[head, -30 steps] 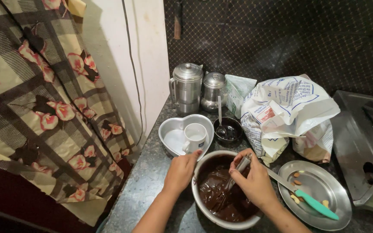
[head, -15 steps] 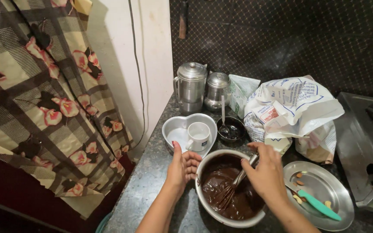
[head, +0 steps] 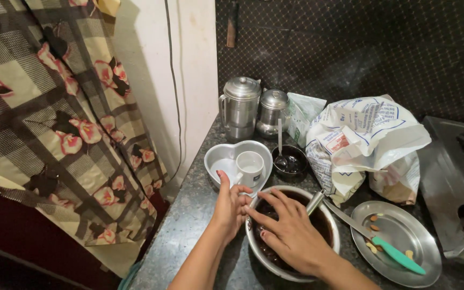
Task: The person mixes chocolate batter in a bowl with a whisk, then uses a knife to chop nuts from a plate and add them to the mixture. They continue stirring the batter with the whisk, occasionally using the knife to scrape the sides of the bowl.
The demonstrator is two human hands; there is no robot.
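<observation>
The left hand (head: 231, 204) has its fingers bent and pressed on the near-left rim of the steel bowl (head: 291, 266), with the thumb sticking up. The right hand (head: 291, 233) lies over the top of the bowl with its fingers spread flat; whether it holds the metal handle (head: 314, 202) that pokes up beside it, I cannot tell.

Just behind the hands sits a heart-shaped tin (head: 218, 156) with a white cup (head: 249, 167) inside. Next to it is a small dark bowl (head: 291, 161) with a spoon in it. Two shiny metal pots (head: 241, 107) stand by the wall. A big crinkly white bag (head: 366, 142) crowds the bowl's far-right side. A steel plate (head: 404, 231) with a green-handled knife (head: 398, 255) is just to the right.

The bowl sits on the dark counter (head: 189, 236), close to the person. It is round and shiny and full of dark brown batter (head: 323, 220). The right hand hides much of it.
</observation>
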